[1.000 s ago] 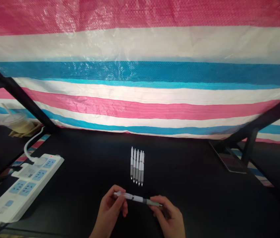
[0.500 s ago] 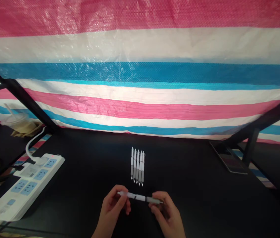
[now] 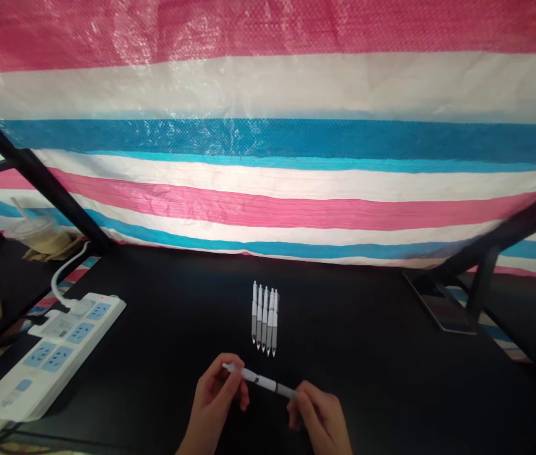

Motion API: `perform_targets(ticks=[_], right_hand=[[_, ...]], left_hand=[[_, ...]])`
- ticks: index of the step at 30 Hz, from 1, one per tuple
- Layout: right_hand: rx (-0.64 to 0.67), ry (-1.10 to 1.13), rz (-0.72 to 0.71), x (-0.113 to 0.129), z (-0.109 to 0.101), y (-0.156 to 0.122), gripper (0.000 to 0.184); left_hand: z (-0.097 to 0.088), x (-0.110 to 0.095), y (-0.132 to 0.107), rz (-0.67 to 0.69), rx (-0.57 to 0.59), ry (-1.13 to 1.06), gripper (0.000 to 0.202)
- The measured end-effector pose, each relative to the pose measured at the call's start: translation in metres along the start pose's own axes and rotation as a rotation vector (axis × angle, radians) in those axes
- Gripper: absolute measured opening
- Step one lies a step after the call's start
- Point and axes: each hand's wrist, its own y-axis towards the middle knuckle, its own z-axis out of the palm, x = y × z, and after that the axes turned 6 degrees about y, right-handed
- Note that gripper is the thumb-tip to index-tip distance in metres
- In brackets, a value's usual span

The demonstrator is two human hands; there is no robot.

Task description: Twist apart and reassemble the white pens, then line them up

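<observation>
Retractable pen (image 3: pixel 261 380) was held across both hands, white barrel w/ dark band, tilted, L end higher & R end lower, grey end mostly hidden in R hand. L hand (image 3: pixel 213 399) was at the upper end, L fingers (image 3: pixel 220 379) closed on barrel w/ pen tip poking out past them. R hand (image 3: pixel 320 420) was at lower end, R fingers (image 3: pixel 303 395) curled firmly round it. Both hands grasped, neither released. Pen was just below row of five pens (image 3: pixel 265 322), not touching it; hands were also apart from the row.

Row lay on black tabletop (image 3: pixel 367 341), pens side by side, close together, white barrels w/ grey lower parts, tips toward the person.

Left of hands, well apart, sat white power strip (image 3: pixel 12 404) w/ blue socket panels & a plug in it, white cable (image 3: pixel 62 278) rising from plug. Further back L, beyond the strip, was plastic cup w/ straw (image 3: pixel 35 234), pale drink inside, on a dark surface. Smartphone (image 3: pixel 438 306) lay far R, near table's back edge. Striped pink, white & blue tarp (image 3: pixel 268 82) hung behind, w/ black metal bars (image 3: pixel 35 170) crossing in front of it at L.
</observation>
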Motion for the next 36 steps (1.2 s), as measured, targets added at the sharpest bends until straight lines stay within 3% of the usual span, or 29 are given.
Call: perform_targets(ticks=[6, 9, 15, 19, 23, 29, 36], right_hand=[[-0.048, 0.030, -0.011, -0.002, 0.002, 0.000, 0.025], [0.034, 0.015, -0.018, -0.006, 0.001, -0.001, 0.038], [0.004, 0.013, 0.013, -0.012, 0.002, -0.003, 0.029], [0.009, -0.095, 0.001, -0.010, 0.002, -0.006, 0.047], [-0.032, -0.012, 0.059, -0.007, 0.003, -0.007, 0.058], [0.139, 0.193, 0.212, -0.007, -0.001, 0.004, 0.065], [0.170, 0.063, 0.156, 0.014, 0.016, 0.015, 0.059]], left_hand=[[-0.001, 0.003, 0.001, -0.007, 0.003, -0.017, 0.030], [-0.002, 0.003, 0.002, -0.016, -0.015, -0.045, 0.031], [-0.001, 0.002, 0.001, -0.012, 0.004, -0.064, 0.029], [-0.004, 0.004, 0.001, 0.006, 0.027, -0.072, 0.026], [-0.010, 0.012, 0.002, 0.066, 0.077, -0.041, 0.021], [-0.016, 0.009, 0.007, 0.200, 0.153, 0.052, 0.015], [0.000, -0.007, 0.024, 0.258, 0.143, 0.050, 0.012]])
